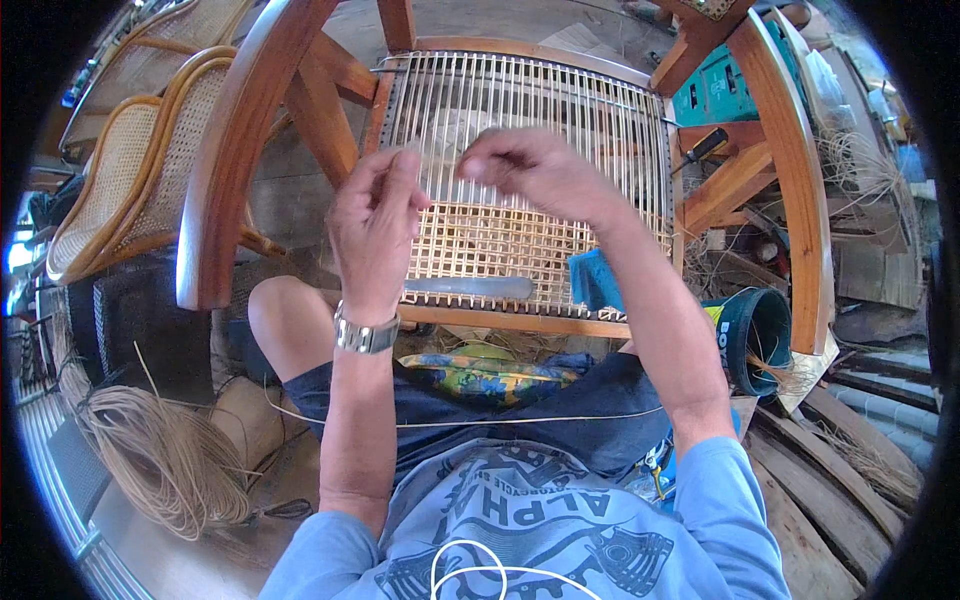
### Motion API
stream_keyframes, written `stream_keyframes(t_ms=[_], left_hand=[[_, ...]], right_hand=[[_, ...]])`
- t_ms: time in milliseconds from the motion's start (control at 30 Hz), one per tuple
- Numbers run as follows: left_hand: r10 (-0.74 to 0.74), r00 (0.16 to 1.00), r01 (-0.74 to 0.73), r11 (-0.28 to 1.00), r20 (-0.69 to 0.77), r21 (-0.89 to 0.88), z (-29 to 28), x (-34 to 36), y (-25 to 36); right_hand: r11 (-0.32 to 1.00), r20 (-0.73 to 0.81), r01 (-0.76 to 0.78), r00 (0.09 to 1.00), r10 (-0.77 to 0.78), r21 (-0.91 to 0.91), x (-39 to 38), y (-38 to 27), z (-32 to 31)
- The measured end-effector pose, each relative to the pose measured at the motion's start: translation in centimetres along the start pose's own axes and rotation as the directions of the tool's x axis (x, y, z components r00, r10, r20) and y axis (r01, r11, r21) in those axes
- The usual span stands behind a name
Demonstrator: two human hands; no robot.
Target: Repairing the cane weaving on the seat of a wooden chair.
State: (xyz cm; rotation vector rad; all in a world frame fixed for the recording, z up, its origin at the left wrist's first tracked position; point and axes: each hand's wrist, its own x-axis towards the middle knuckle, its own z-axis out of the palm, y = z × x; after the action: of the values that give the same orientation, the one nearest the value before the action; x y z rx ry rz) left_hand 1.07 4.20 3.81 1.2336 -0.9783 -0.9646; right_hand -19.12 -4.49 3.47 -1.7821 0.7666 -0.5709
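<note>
A wooden chair frame [540, 322] stands in front of me, its seat strung with pale cane strands [540, 95]. The near part of the cane seat [500, 240] is woven into a grid; farther back the strands run one way. Above the seat's left side, my left hand [375, 215] has its fingers curled and thumb pressed in. My right hand [535, 170], slightly blurred, is pinched over the seat's middle. Anything between the fingertips is too small to make out. A flat grey strip-like tool [470, 287] and a blue object [594, 278] lie on the weave.
A long cane strand [500, 421] crosses my lap. Left are a coil of cane [165, 460] and woven-back chairs [140, 180]. A screwdriver [708, 145] sits at the frame's right side, near a teal case [715, 92]. A dark bucket [740, 340] stands by my right arm.
</note>
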Motion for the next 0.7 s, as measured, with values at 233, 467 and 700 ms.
stream_keyframes(t_ms=[233, 467, 700], left_hand=[[-0.331, 0.885, 0.238, 0.926, 0.328, 0.292, 6.2, 2.8, -4.9], [-0.333, 0.856, 0.066, 0.830, 0.396, 0.554, 11.1, 2.6, -9.3], [-0.213, 0.917, -0.119, 0.663, 0.339, 0.739, 13.0, 2.5, -11.5]], right_hand=[[0.893, -0.417, -0.420, 0.850, 0.324, -0.163, -7.7, 5.4, -8.1], [0.885, -0.437, -0.466, 0.792, 0.425, 0.016, -9.2, 9.4, -6.4], [0.859, -0.532, -0.492, 0.769, 0.353, -0.143, -7.6, 9.8, -4.6]])
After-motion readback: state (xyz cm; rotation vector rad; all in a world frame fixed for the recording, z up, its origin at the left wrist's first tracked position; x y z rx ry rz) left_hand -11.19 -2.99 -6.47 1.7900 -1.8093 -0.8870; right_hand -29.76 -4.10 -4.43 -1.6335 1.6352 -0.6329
